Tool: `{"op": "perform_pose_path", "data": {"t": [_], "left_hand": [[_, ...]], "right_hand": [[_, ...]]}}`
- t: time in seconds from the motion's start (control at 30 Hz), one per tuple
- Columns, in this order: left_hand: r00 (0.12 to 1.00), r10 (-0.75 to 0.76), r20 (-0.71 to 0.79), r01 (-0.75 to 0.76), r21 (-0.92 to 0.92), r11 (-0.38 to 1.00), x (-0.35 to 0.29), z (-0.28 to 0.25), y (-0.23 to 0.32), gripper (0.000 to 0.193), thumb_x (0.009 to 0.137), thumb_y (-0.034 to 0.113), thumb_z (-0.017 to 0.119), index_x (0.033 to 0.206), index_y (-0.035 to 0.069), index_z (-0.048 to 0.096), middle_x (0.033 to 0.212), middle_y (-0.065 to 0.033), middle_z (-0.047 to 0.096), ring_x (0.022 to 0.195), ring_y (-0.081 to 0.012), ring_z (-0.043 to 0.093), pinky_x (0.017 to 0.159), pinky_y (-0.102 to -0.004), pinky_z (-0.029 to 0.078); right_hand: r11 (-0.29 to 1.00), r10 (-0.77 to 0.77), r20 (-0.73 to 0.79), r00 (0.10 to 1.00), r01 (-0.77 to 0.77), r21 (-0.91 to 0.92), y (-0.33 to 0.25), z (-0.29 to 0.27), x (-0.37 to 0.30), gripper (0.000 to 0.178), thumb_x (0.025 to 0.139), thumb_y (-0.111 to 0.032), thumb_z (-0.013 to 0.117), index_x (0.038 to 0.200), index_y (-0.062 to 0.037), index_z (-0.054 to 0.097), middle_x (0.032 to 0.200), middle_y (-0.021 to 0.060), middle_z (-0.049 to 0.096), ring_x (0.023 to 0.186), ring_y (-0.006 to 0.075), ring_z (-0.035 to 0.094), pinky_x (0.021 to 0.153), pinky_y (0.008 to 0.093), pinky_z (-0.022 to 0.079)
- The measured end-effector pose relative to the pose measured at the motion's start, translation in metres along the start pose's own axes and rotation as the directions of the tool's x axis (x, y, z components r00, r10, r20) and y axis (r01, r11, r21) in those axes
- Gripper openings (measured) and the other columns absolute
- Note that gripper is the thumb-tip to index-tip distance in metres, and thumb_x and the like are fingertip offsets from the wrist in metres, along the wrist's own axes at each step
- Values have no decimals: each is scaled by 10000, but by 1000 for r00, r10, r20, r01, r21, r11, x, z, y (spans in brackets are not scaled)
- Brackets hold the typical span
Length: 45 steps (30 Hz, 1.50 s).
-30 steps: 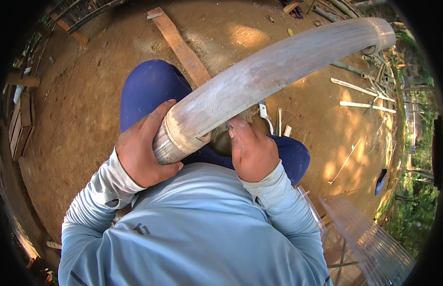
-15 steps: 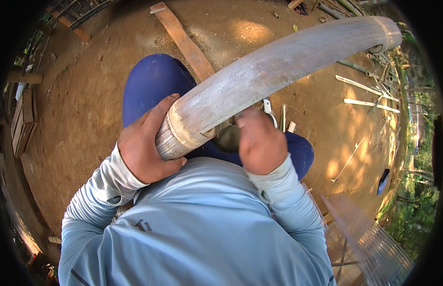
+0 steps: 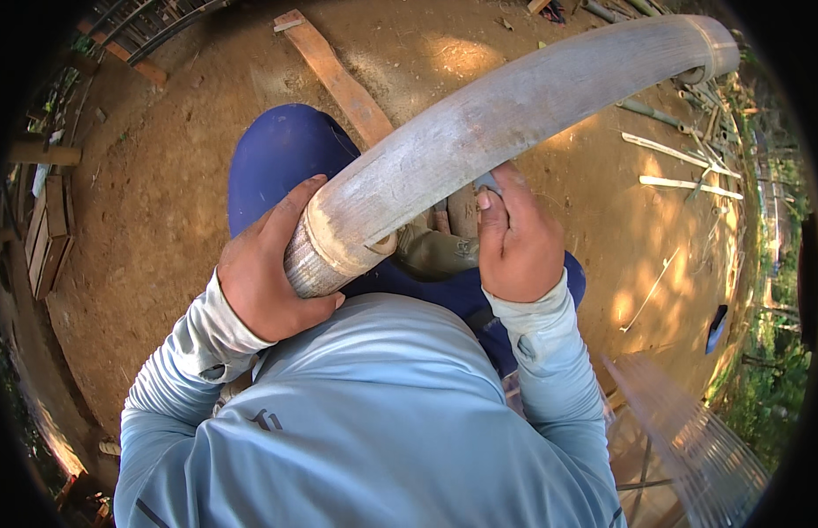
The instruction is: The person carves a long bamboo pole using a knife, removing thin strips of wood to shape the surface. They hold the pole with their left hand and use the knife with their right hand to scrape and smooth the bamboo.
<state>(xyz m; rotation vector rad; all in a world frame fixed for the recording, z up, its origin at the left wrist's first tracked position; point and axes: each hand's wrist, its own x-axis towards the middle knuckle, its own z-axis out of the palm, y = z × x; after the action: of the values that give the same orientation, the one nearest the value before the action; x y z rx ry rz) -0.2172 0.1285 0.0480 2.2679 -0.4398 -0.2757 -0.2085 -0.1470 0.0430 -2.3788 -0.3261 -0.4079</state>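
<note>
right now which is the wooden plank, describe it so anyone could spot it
Start at the thick grey bamboo pole that the left hand grips at its cut end. The wooden plank lies flat on the bare dirt behind it, running toward the top edge. It is broad and reddish-brown, unlike the thin pale strips on the right.

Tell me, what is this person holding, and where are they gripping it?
The left hand grips a thick grey bamboo pole near its cut near end. The right hand is closed against the pole's underside; what its fingers hold cannot be told.
</note>
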Motion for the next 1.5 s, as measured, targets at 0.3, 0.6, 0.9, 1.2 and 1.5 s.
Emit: {"op": "perform_pose_path", "data": {"t": [0.3,0.6,0.9,1.2,1.5], "left_hand": [[999,36,-16,-36,3,999,2,0,-2,1010,599,152,849,1489,31,388,1381,-234,564,1259,-418,570,1070,-428,468],[1000,9,3,-9,-10,1000,0,3,0,1019,599,157,854,1496,44,386,1384,-229,563,1268,-414,565,1072,-426,467],[999,30,-31,-28,60,998,3,6,2,1036,596,162,859,1500,30,370,1395,-226,555,1266,-403,568,1071,-420,467],[999,13,-42,-11,60,998,1,8,2,1032,585,160,865,1487,13,385,1388,-237,560,1277,-404,565,1081,-416,458],[1000,10,-7,-10,-28,1000,2,7,-5,1051,577,146,868,1493,-1,373,1396,-236,557,1291,-388,565,1089,-405,447]], "right_hand": [[998,-41,64,997,43,-43,1,12,-7,414,901,-58,603,1310,-119,593,865,208,654,743,416,659,640,486,542],[992,-70,260,963,95,-85,-7,6,-10,418,895,-72,593,1309,-136,597,824,170,628,706,400,658,610,493,541],[988,-39,284,958,79,-132,-11,3,-14,394,886,-63,594,1269,-151,622,811,155,626,688,394,655,595,481,536],[995,-78,311,947,94,-37,-8,23,-35,451,909,-76,606,1344,-195,614,811,164,641,684,380,660,595,465,552],[995,6,472,882,-54,88,-10,9,-25,478,917,-29,570,1376,-164,581,1038,186,693,845,389,699,713,466,580]]}}
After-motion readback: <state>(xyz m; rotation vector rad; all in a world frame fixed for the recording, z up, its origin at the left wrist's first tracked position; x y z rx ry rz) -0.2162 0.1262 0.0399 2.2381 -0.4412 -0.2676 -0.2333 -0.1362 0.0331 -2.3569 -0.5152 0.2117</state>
